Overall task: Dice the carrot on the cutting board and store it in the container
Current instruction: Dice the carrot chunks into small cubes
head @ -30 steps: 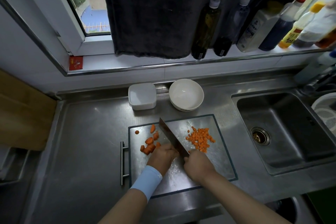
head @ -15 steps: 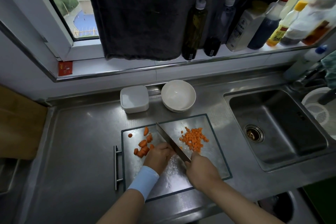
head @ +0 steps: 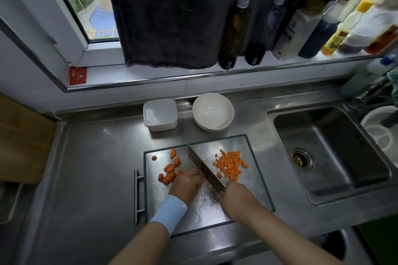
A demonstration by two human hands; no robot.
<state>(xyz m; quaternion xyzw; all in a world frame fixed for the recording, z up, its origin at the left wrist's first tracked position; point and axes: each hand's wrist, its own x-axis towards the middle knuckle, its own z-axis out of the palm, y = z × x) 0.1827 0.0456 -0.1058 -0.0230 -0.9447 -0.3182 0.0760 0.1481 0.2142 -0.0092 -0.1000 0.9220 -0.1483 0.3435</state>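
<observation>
A steel cutting board [head: 256, 180] lies on the counter in front of me. Larger carrot chunks [head: 170, 170] sit at its left, and a pile of small carrot dice [head: 230, 164] at its right. My right hand [head: 237, 197] grips the handle of a cleaver [head: 201, 163], whose blade runs diagonally up-left between the two piles. My left hand [head: 186, 184], fingers curled, rests on the board against the blade's left side; whatever it holds is hidden under it. A white square container [head: 160, 117] stands behind the board.
A white bowl [head: 213, 112] stands right of the container. The sink [head: 329, 157] is at the right, with a white strainer [head: 381, 129] beyond it. Several bottles [head: 234, 28] line the window ledge. A wooden board [head: 23, 142] leans at the left.
The view has shifted slightly. Both hands and the cleaver stay in the same spot on the board, and the carrot piles look unchanged.
</observation>
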